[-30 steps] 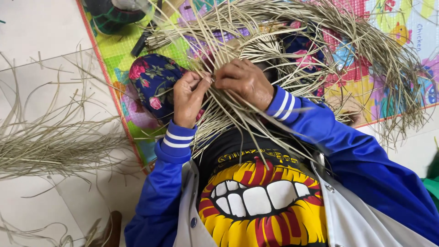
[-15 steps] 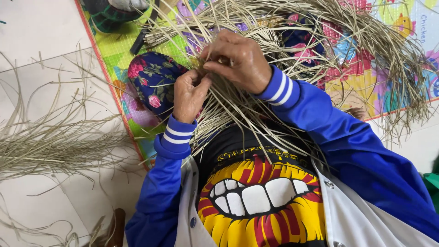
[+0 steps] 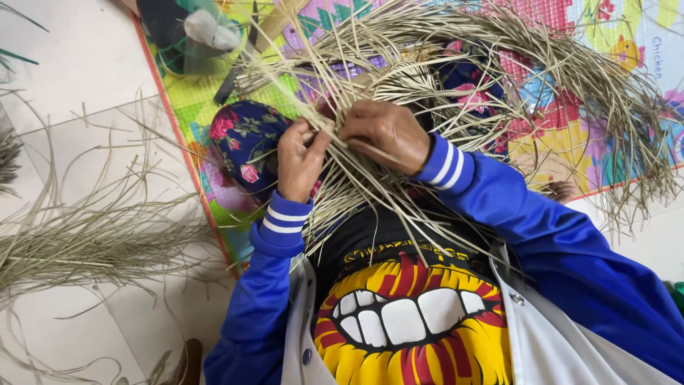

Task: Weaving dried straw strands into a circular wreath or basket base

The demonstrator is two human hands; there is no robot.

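A half-woven piece of pale dried straw (image 3: pixel 420 78) lies over my lap, its loose strands fanning out in all directions. My left hand (image 3: pixel 299 160) pinches a few strands near the woven edge. My right hand (image 3: pixel 388 135) presses down on the strands just beside it, fingers curled over them. Both arms wear blue sleeves with white striped cuffs. My knees in dark floral trousers (image 3: pixel 246 142) show under the straw.
A colourful play mat (image 3: pixel 605 43) covers the floor ahead. A loose heap of straw (image 3: pixel 78 246) lies on the pale tiles at the left. A dark bundle with a grey cloth (image 3: pixel 192 36) and a knife-like tool (image 3: pixel 239 68) sit at the mat's far edge.
My right hand has shifted slightly up and left over the weave, then settled. The left hand keeps its pinch on the strands.
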